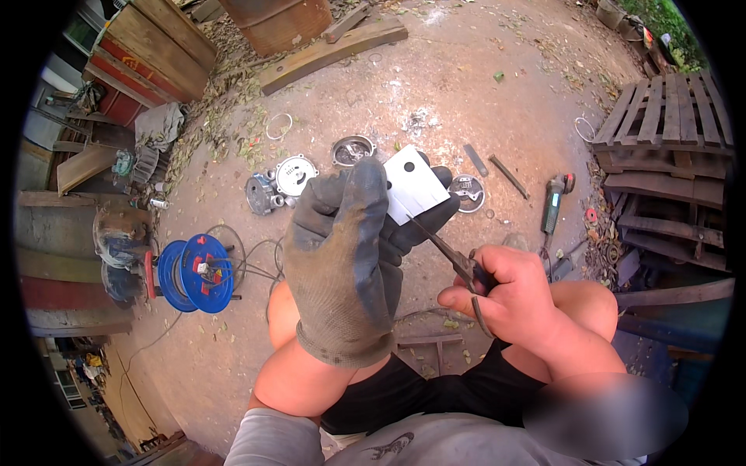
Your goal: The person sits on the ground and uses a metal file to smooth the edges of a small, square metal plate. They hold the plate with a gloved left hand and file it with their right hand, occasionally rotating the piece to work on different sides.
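The white sheet piece (413,189) sits raised over the person's knees, and the scissors (458,262) bite into its lower edge just right of the glove. By my read the cut has only begun; most of the sheet looks whole. The left hand (346,264), in a grey glove, has its fingers curled tight around the sheet. The bare right hand (509,291) grips the scissor handles, fingers folded in. Beyond the sheet, round metal parts (284,182) lie on the dirt.

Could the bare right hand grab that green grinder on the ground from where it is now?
Probably not at once: the right hand is closed on scissors cutting the white sheet, and the grinder lies on the ground beyond the knee.
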A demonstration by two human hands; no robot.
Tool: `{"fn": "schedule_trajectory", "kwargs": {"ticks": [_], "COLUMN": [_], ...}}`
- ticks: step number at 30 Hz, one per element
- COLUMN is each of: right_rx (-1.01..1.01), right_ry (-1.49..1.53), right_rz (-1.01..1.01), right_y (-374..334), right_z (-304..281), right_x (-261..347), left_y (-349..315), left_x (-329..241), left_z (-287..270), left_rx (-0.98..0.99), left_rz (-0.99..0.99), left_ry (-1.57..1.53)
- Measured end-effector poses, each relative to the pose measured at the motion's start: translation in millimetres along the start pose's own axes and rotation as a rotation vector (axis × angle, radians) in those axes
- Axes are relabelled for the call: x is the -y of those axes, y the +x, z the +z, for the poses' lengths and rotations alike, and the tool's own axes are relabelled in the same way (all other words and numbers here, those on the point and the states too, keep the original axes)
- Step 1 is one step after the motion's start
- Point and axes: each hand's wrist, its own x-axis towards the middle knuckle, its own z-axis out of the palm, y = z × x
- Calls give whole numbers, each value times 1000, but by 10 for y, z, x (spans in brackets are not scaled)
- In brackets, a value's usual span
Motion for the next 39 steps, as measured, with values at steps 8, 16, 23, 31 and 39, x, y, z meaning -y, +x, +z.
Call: {"fn": "schedule_trajectory", "kwargs": {"ticks": [8,16,23,31,39], "right_rx": [-2,-24,-24,-30,-25], "right_ry": [-4,-5,17,27,48], "right_rz": [-25,-85,-76,-83,-85], "right_y": [0,6,6,8,10], "right_z": [-21,-8,-4,-10,0], "right_x": [11,-29,3,1,-7], "left_y": [-6,-36,-65,-66,-86], "left_x": [13,30,57,65,27], "left_z": [-58,-100,-124,-138,22], "left_rx": [28,36,85,47,-1], "left_rz": [18,35,43,28,29], "left_ry": [59,72,41,37,-23]}}
